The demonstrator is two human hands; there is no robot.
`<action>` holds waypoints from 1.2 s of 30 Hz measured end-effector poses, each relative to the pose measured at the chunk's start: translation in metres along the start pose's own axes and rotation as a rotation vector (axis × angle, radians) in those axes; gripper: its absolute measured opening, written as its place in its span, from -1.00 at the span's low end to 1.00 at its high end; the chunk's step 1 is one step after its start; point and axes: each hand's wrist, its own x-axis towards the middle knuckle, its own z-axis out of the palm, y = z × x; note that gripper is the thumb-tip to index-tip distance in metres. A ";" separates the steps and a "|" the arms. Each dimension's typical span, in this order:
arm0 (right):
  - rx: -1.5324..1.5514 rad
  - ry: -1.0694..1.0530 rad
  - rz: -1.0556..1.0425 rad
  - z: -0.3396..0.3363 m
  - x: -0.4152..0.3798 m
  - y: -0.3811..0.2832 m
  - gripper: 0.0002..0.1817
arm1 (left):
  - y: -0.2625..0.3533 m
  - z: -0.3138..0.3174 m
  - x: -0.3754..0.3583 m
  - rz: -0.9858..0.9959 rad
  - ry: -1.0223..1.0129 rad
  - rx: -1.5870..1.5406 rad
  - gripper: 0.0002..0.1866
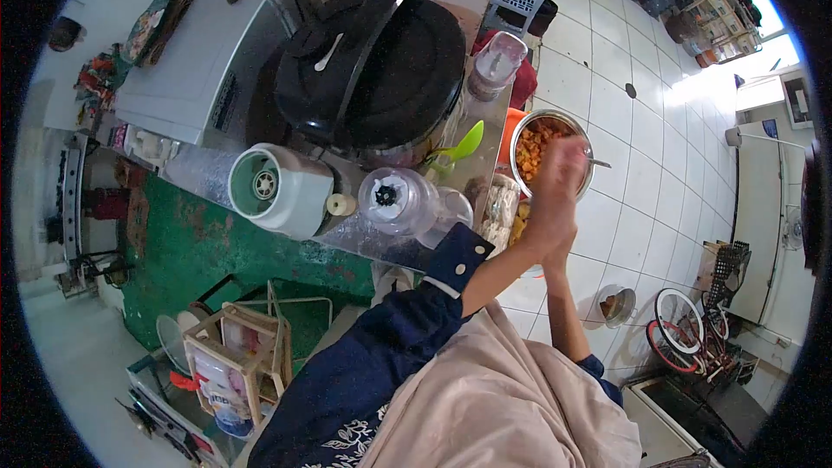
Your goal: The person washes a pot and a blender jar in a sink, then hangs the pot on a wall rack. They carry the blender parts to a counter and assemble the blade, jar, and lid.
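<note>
My two hands come together over the near side of a steel bowl (pixel 583 184) of diced orange chunks. My left hand (pixel 555 195) lies uppermost, its fingers smeared by motion above the chunks. My right hand (pixel 560 251) is close beneath it, mostly covered by the left, so its fingers are hidden. A metal utensil handle (pixel 599 162) sticks out over the bowl's right rim. Yellow pieces (pixel 520 222) show just below the bowl, partly behind my left wrist. Beside them lies a clear plastic-wrapped package (pixel 499 212).
Left of the bowl, the counter carries a clear blender jar (pixel 407 204), a white blender base (pixel 282 195), a lime-green spoon (pixel 469 140) and a large black-lidded cooker (pixel 416 61). A clear cup (pixel 499 61) stands near the counter's edge. White tiled floor (pixel 637 143) extends to the right.
</note>
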 end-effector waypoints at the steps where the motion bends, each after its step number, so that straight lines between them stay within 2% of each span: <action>1: -0.002 -0.045 -0.066 0.006 -0.007 -0.009 -0.81 | 0.014 0.002 -0.013 -0.002 -0.117 0.011 -0.74; 4: -0.006 -0.180 -0.269 0.021 -0.026 -0.050 -0.79 | 0.060 -0.020 -0.046 0.017 -0.614 0.281 -0.78; 6: -0.011 -0.258 -0.409 0.028 -0.034 -0.077 -0.78 | 0.102 -0.055 -0.064 0.081 -0.881 0.611 -0.81; 8: 0.104 -0.272 -0.471 0.037 -0.037 -0.100 -0.80 | 0.121 -0.099 -0.084 -0.057 -0.896 0.509 -0.84; 10: 0.155 -0.302 -0.550 0.051 -0.039 -0.115 -0.80 | 0.112 -0.152 -0.103 -0.246 -0.682 0.523 -0.86; 12: 0.137 -0.348 -0.648 0.065 -0.040 -0.128 -0.77 | 0.089 -0.205 -0.126 -0.324 -0.263 0.558 -0.87; 14: 0.017 -0.422 -0.655 0.080 -0.046 -0.143 -0.58 | 0.066 -0.251 -0.145 -0.365 0.015 0.699 -0.84; 17: -0.145 -0.470 -0.671 0.102 -0.049 -0.161 -0.30 | 0.032 -0.290 -0.172 -0.150 0.349 1.096 -0.76; 20: -0.253 -0.423 -0.682 0.127 -0.046 -0.164 -0.12 | 0.019 -0.298 -0.184 -0.027 0.453 1.071 -0.71; 22: -0.337 -0.418 -0.676 0.140 -0.046 -0.161 -0.06 | 0.018 -0.294 -0.187 -0.054 0.481 1.027 -0.70; 26: -0.308 -0.485 -0.536 0.144 -0.051 -0.167 -0.09 | 0.023 -0.288 -0.190 -0.059 0.491 0.931 -0.70; 29: -0.252 -0.439 -0.553 0.139 -0.058 -0.169 -0.12 | 0.024 -0.294 -0.193 -0.093 0.491 0.829 -0.73; 32: -0.113 -0.388 -0.616 0.130 -0.065 -0.173 -0.14 | 0.017 -0.313 -0.194 -0.140 0.518 0.600 -0.75; 36: 0.039 -0.377 -0.585 0.115 -0.072 -0.182 -0.16 | 0.008 -0.346 -0.192 -0.096 0.529 0.490 -0.75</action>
